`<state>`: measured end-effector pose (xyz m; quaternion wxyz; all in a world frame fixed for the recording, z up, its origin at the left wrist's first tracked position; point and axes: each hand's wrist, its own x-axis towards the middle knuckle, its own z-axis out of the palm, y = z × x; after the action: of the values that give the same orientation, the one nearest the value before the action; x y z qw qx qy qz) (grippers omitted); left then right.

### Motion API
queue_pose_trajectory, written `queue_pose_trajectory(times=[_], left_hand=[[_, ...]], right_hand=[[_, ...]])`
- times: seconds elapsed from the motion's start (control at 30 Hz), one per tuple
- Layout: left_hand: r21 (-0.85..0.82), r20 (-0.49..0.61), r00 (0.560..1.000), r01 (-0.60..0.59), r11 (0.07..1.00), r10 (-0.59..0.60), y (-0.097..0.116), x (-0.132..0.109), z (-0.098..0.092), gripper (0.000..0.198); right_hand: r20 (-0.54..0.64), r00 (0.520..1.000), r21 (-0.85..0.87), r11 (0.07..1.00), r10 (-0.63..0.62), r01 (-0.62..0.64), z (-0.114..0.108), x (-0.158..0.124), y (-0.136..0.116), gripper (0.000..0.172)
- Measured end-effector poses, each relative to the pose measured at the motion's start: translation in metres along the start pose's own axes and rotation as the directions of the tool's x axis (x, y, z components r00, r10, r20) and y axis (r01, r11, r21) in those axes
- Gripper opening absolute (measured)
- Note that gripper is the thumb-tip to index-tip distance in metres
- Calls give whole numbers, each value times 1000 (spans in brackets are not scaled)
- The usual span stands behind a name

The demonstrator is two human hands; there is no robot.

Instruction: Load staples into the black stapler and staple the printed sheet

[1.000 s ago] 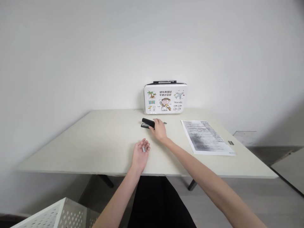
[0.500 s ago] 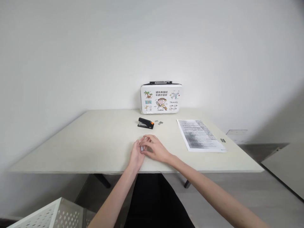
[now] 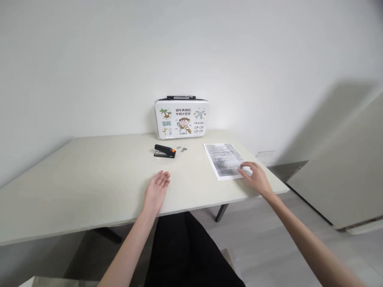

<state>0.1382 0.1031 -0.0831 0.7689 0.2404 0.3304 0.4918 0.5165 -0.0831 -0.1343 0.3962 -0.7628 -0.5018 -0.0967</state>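
Note:
My left hand (image 3: 156,192) rests palm partly up near the front of the table, its fingers loosely curled and apart, with nothing visible in it. My right hand (image 3: 255,178) is over the right side of the printed sheet (image 3: 223,159). Its thumb and forefinger are apart, with paper showing between them; its other fingers are partly hidden. Beyond my left hand lies a black stapler (image 3: 164,151) with an orange part at one end. Several small grey staple strips (image 3: 183,150) lie to its right.
A white case (image 3: 181,119) with cartoon prints and a black handle stands against the wall at the back of the table (image 3: 113,175). A pale panel (image 3: 347,167) is to the right. The corner of a white object (image 3: 32,281) shows at bottom left.
My hands, together before around a small pale thing, have parted. The right one has swung right to the sheet, covering where some grey strips lay. My view has turned right.

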Motion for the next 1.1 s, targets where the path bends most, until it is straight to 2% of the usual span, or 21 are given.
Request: queue_pose_trajectory(times=[0.07, 0.13, 0.3, 0.43, 0.6, 0.73, 0.83, 0.97, 1.03, 1.1], left_hand=[[13, -1, 1000, -7, 1000, 7, 0, -1, 1, 22], [21, 0, 1000, -18, 1000, 18, 0, -1, 2, 20], [49, 3, 999, -38, 998, 38, -2, -1, 2, 17], [72, 17, 997, -72, 995, 71, -4, 0, 1, 16], [107, 39, 994, -103, 989, 99, -5, 0, -1, 14], [231, 146, 978, -178, 956, 147, -8, -5, -4, 13], [409, 292, 937, -304, 861, 192, -12, -9, -7, 12], [630, 436, 879, -451, 632, 192, -12, -4, -6, 7], [692, 489, 847, -522, 498, 208, -7, 9, -4, 15], [724, 511, 825, -565, 397, 242, -1, 28, -1, 19]], right_hand=[[-82, 993, -121, 988, 81, -91, -14, -5, 37, 42], [-106, 985, -195, 969, 134, -153, -21, -6, 65, 44], [-127, 964, -235, 937, 233, -257, -11, 3, 108, 54], [-142, 960, -218, 938, 243, -270, -1, 6, 117, 55], [-166, 956, -184, 945, 241, -270, -2, -1, 113, 58], [-219, 941, -88, 955, 258, -282, -4, -7, 106, 58], [-247, 935, -41, 961, 255, -273, -5, -8, 98, 56], [-261, 957, -86, 985, 125, -152, -3, -3, 83, 56], [-211, 977, -118, 992, 23, -49, 0, 3, 72, 55], [-113, 991, -127, 990, -72, 58, 7, 8, 59, 53]])
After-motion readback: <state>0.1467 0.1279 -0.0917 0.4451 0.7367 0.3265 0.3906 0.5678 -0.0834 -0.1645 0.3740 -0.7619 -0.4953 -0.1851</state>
